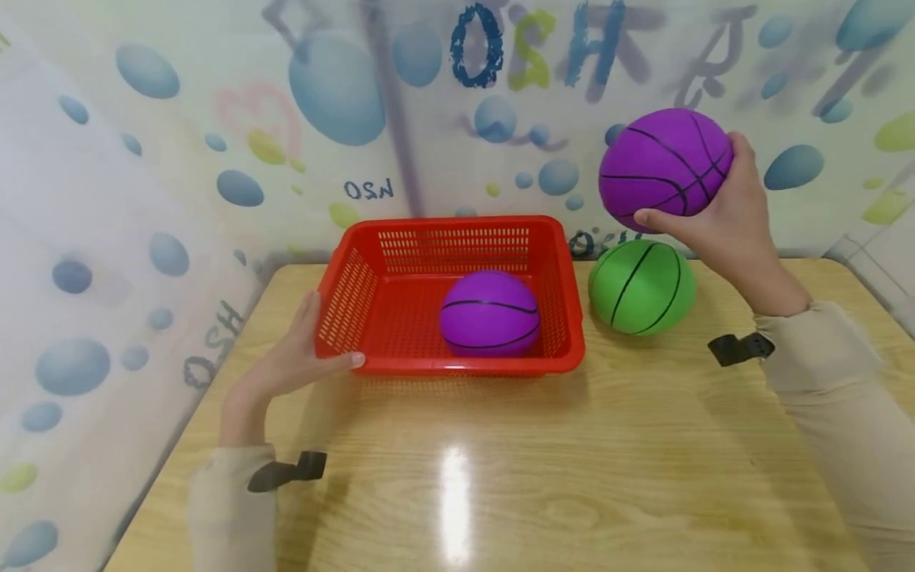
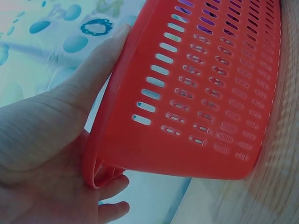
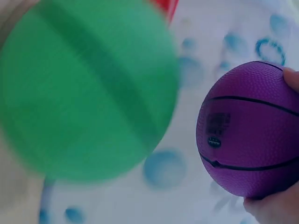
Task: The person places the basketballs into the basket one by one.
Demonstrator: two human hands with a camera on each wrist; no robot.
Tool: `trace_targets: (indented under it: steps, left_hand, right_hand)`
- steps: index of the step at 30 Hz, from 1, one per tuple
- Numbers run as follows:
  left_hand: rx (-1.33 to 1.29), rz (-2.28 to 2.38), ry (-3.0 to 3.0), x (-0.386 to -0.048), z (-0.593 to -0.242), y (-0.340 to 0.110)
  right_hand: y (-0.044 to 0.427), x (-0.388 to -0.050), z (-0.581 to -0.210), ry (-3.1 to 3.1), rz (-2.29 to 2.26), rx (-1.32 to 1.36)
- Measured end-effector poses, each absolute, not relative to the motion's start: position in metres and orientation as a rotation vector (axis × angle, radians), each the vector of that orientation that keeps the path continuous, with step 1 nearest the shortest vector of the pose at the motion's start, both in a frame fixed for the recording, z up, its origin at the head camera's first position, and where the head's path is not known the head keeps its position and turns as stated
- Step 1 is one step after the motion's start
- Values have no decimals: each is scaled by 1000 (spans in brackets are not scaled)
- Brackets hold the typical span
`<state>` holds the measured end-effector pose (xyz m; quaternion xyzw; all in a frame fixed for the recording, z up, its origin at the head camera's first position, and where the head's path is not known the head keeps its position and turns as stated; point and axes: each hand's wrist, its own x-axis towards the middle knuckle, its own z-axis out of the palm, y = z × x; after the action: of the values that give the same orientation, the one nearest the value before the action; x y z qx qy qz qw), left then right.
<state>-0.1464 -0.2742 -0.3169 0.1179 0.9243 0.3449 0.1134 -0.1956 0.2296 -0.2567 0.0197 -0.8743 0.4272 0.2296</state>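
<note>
one red basket [image 1: 466,365], plastic, rectangular, with slotted walls, standing on a wood-grain table [image 1: 572,492] towards its back edge. one left hand [image 1: 293,361], clamped on the front left corner of the basket, thumb along the front rim, other fingers against the left side; in the left wrist view the rim lies between thumb and fingers. one held purple ball [image 1: 665,167], black seam lines, raised off the table to the right of the basket; the right wrist view shows a dark printed mark on it. one right hand [image 1: 739,218], clamped on that ball, thumb at the lower front, palm at its right side. one second purple ball [image 1: 489,314], likewise seamed in black, lying inside the basket, in the right half. one green ball [image 1: 642,287], black-lined, resting on the table just right of the basket and below the held ball in the head view; large and blurred in the right wrist view. two beige sleeves [image 1: 822,373], each with a black wristband [image 1: 739,348]. one pale backdrop [image 1: 443,159], behind, with blue and yellow-green spots and lettering.
</note>
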Motion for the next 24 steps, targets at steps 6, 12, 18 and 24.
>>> trace_targets:
  steps: [6, 12, 18, 24]
  left_hand:
    - [354, 1024, 2716, -148, -315, -271]
    - [344, 1021, 2705, -150, -316, -267]
    - [330, 995, 2706, -150, -318, -268]
    - [301, 965, 2698, -146, -314, -273]
  right_hand:
    - [176, -201, -236, -2466, 1204, 267]
    - [123, -208, -221, -2526, 1222, 493]
    - [67, -216, -214, -2678, 1091, 712]
    - [12, -219, -213, -2808, 899, 909]
